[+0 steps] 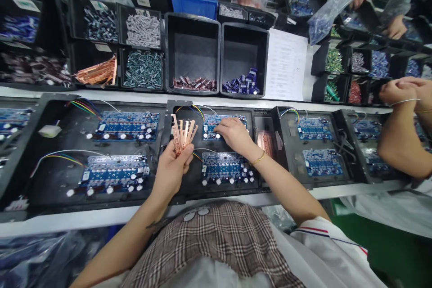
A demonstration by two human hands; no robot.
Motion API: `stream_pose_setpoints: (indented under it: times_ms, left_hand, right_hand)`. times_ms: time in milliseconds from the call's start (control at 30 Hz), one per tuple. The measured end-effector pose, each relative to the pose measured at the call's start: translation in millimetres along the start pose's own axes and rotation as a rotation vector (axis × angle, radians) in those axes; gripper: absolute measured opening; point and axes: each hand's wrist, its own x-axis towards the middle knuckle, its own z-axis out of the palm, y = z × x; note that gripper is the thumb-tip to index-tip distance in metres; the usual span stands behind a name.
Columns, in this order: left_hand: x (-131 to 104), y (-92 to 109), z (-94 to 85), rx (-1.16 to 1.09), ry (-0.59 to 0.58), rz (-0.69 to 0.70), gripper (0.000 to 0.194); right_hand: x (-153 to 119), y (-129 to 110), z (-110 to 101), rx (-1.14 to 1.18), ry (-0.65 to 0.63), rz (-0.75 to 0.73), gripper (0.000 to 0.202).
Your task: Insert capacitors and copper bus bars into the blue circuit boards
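Observation:
My left hand [173,166] grips a fanned bunch of copper strips [183,134] with notched edges, upright over the black tray [192,189]. At the upper blue circuit board [209,121], my right hand [236,136] reaches down with bent, closed fingertips touching its surface. Whatever those fingertips pinch is hidden beneath them. Just below, a second blue circuit board [222,166] lies in the same tray, with round silver-topped capacitors along its front edge. Coloured wires [198,110] run from the upper board's left end.
Behind the trays stand black bins, including one of copper strips [97,72], one of brown capacitors [195,83] and one of purple capacitors [241,83]. A printed sheet [286,65] lies beside them. A co-worker's arms [403,130] are at the right. More board trays [126,144] flank mine.

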Motion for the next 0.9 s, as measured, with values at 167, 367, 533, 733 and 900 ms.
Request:
stream_pose_setpoints:
  times_ms: [167, 367, 533, 733, 900]
  left_hand:
    - [-10.3, -5.3, 0.2, -0.038, -0.012, -0.018, 0.042]
    - [-12.5, -3.8, -1.1, -0.033, -0.032, -0.038, 0.041]
    - [-14.4, -1.2, 4.2, -0.089, -0.057, -0.054, 0.043]
    - [-23.4, -12.4, 11.1, 0.036, -0.253, -0.012, 0.03]
    - [-21.0, -22.3, -11.6, 0.179, -0.093, 0.053, 0.029]
  right_hand:
    - [3.3, -5.8, 7.3, -0.071, 0.019, -0.021, 0.024]
    - [3.6, -5.1, 2.9, -0.115, -0.026, -0.078, 0.026]
    - [-4.1, -16.1, -12.5, 0.082, 0.019, 0.054, 0.024]
    - [-27.5, -69.8, -32.3, 1.113, 0.218, 0.251, 0.011]
    - [-62.7, -74.9, -23.2, 0.811, 0.167, 0.228, 0.02]
